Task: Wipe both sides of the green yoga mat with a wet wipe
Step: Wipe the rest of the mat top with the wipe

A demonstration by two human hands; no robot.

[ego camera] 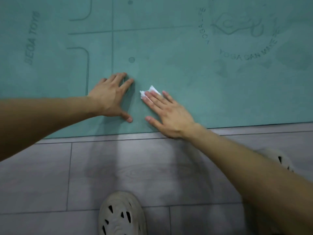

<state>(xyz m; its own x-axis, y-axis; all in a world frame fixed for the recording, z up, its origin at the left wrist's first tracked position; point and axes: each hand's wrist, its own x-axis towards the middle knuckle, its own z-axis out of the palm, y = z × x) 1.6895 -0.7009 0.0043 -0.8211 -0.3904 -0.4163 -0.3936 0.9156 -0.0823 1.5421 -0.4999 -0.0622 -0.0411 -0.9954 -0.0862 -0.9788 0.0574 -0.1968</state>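
green yoga mat point(169, 65) flat on floor, fills 12 o'clock half, printed lines and lettering up | wet wipe point(149, 92) crumpled on mat near its 6 o'clock edge | right hand point(169, 114) fingers straight, pressing wipe | left hand point(110, 97) at wipe's 9 o'clock, fingers spread flat on mat | grey wood-look plank floor point(135, 175) at 6 o'clock | beige foam clog point(121, 216) at 6 o'clock

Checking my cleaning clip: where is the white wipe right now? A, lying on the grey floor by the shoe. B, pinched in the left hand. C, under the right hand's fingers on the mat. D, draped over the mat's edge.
C: the wet wipe pokes out from under the flat right hand on the green yoga mat, while the left hand rests bare on the mat.
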